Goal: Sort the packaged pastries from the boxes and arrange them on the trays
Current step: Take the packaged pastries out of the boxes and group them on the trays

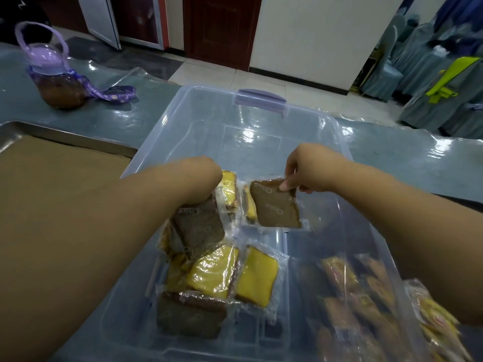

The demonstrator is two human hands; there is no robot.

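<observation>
A clear plastic box (261, 126) with a purple latch stands in the middle of the table and holds several wrapped cake slices, brown and yellow. My left hand (201, 178) reaches into the box and grips a brown slice (198, 223) on top of the pile. My right hand (308, 171) pinches the top edge of another brown slice (277, 205), which hangs just above the box floor. Yellow slices (257, 275) lie flat near the front. A metal tray (65, 138) lined with brown paper sits to the left of the box.
More wrapped pastries (366, 296) in orange-yellow packs lie to the right of the box, outside its wall. A purple-lidded jar (56, 74) with a strap stands at the table's far left. Covered chairs (431, 82) stand on the floor behind, at right.
</observation>
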